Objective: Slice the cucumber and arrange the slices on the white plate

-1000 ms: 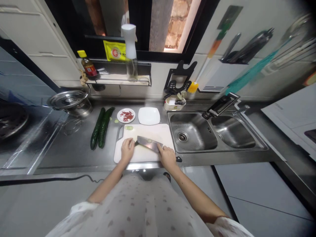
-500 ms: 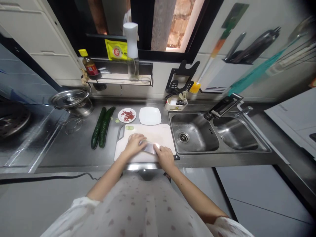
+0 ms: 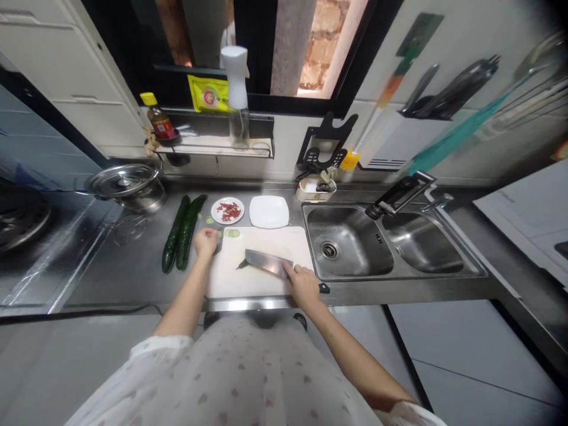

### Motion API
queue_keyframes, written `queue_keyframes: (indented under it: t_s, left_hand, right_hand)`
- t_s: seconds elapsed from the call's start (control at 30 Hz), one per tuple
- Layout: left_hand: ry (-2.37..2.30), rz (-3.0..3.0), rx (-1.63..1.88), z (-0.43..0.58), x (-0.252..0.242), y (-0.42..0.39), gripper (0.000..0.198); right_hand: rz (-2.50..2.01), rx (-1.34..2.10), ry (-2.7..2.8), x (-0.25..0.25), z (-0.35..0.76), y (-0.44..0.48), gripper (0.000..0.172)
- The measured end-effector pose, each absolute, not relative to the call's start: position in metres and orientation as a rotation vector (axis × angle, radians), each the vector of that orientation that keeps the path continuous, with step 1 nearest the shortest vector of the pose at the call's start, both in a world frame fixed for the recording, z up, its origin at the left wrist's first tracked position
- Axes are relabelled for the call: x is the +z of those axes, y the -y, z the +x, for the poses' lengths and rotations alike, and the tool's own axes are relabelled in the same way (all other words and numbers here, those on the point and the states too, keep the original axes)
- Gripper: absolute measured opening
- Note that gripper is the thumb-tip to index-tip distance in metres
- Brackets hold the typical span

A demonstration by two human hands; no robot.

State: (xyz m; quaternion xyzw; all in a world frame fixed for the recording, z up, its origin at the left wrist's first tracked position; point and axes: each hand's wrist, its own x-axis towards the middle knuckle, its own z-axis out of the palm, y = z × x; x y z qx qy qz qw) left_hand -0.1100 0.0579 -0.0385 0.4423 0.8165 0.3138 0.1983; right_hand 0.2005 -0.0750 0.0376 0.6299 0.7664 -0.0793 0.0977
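My right hand is closed around the handle of a kitchen knife, whose broad blade lies slantwise low over the white cutting board. A dark green sliver of cucumber shows at the blade's left end. At the board's left edge my left hand is pinched, with a pale green cucumber slice at its fingertips. Several cucumber slices rest in the board's upper left corner. Two whole cucumbers lie side by side on the counter, left of that hand.
Behind the board stand a small plate of chopped red pieces and a white square plate. A lidded steel pot is at the left, beyond a wire ring. The double sink lies right of the board.
My left hand has moved left from the blade to the board's left edge, pinching a slice. The knife blade, earlier partly covered by that hand, is now uncovered; my right hand has kept its grip.
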Motion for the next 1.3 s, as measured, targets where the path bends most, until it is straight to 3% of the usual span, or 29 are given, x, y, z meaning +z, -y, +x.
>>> queue_keyframes:
  t_s: [0.37,0.67,0.9,1.03,1.3]
  left_hand:
    - [-2.438,1.125,0.827,-0.146,-0.056,-0.122,0.021]
    - [-2.301,1.45,0.738,-0.154,-0.06,-0.12,0.031]
    - [-2.325,1.307,1.034,-0.128,-0.057,-0.082,0.033]
    - [-2.118,1.418,1.201,-0.099,-0.061,-0.04,0.031]
    - [-1.778,1.746,1.199,-0.052,-0.06,0.035,0.023]
  right_hand:
    - [1.905,-0.302,-2.199,0.029,0.211,0.077,0.052]
    - [1.948,-0.347,-2.139,0.036,0.209,0.076,0.05]
    - [2.092,-0.539,-2.142,0.033,0.201,0.076,0.034]
    - [2.163,-0.636,-2.097,0.03,0.197,0.074,0.032]
    - [2.026,-0.767,-2.11,0.035,0.177,0.067,0.028]
